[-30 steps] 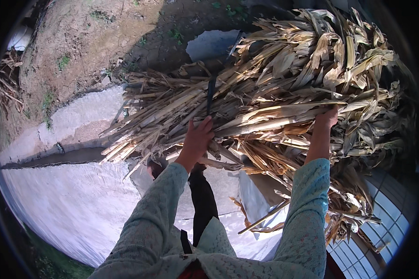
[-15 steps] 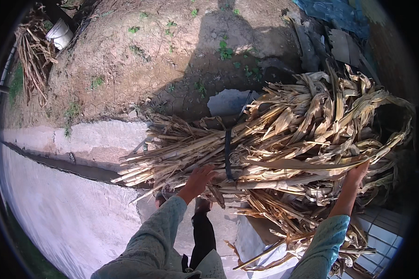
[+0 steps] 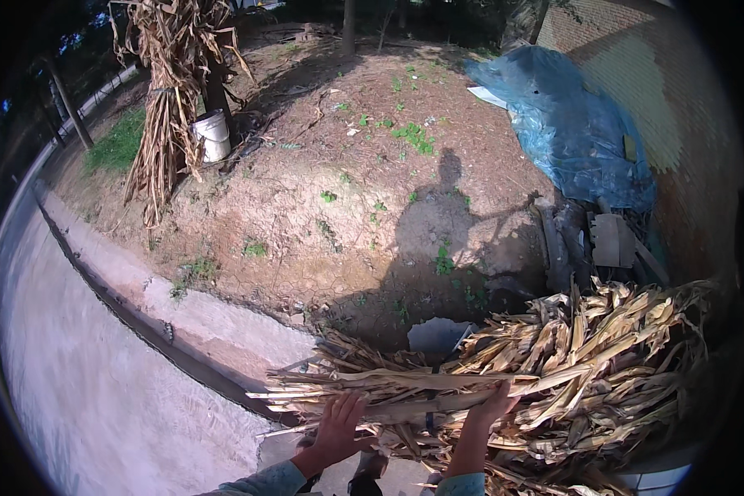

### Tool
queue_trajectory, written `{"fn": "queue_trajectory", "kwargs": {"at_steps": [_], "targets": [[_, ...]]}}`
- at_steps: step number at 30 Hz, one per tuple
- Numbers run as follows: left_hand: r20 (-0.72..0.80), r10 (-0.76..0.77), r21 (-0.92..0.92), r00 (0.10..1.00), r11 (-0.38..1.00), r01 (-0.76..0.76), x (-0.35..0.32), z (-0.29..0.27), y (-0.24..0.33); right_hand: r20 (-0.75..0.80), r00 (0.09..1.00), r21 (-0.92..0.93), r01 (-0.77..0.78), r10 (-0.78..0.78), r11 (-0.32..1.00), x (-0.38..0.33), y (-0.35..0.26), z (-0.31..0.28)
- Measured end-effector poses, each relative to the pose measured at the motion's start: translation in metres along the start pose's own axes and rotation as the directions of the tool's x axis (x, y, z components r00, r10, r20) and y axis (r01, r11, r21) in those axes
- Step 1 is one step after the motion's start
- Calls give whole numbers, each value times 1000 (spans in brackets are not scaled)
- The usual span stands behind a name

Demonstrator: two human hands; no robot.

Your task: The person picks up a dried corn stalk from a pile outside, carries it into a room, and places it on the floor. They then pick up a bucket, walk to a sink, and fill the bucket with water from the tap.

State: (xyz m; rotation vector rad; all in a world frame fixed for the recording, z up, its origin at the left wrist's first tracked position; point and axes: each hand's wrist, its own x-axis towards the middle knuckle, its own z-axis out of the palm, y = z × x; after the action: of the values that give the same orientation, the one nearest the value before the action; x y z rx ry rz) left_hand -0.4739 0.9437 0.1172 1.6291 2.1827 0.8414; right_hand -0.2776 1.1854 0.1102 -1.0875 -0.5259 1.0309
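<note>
A large bundle of dried corn stalks [image 3: 620, 364] lies across the lower right, leaves toward the right and cut ends toward the left. A dark strap [image 3: 431, 413] runs round its middle, partly covered by stalks. My left hand [image 3: 336, 428] rests against the near side by the cut ends, fingers stretched out and apart. Farther right, my right hand [image 3: 492, 405] is closed round a long dry corn stalk [image 3: 450, 403] lying along the top of the bundle. Its fingertips are partly hidden by a leaf.
Upright dried stalks [image 3: 161, 124] lean by a trunk at the far left, beside a white bucket [image 3: 213, 136]. A blue tarp [image 3: 554, 124] covers a pile near the brick wall [image 3: 636, 74]. Beyond the bundle rises a dirt slope [image 3: 306, 190]; a concrete path [image 3: 91, 331] runs along the left.
My right hand has moved left from the leafy end toward the strap. My left hand has opened out a little. The view has tilted up, showing more slope and tarp.
</note>
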Motion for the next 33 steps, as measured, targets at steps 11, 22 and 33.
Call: {"fn": "queue_trajectory", "kwargs": {"at_steps": [11,22,33], "targets": [[-202,-377,-4,904,923,384,-92,-35,-82,422,807,-522,-157,414,839,-175,13,-32],[-298,-492,111,818,833,542,-228,-140,-137,830,348,-79,-701,437,709,-176,-58,22],[-134,-701,20,700,705,709,-304,-107,-105,877,300,-154,-564,375,812,-177,-85,22]]}}
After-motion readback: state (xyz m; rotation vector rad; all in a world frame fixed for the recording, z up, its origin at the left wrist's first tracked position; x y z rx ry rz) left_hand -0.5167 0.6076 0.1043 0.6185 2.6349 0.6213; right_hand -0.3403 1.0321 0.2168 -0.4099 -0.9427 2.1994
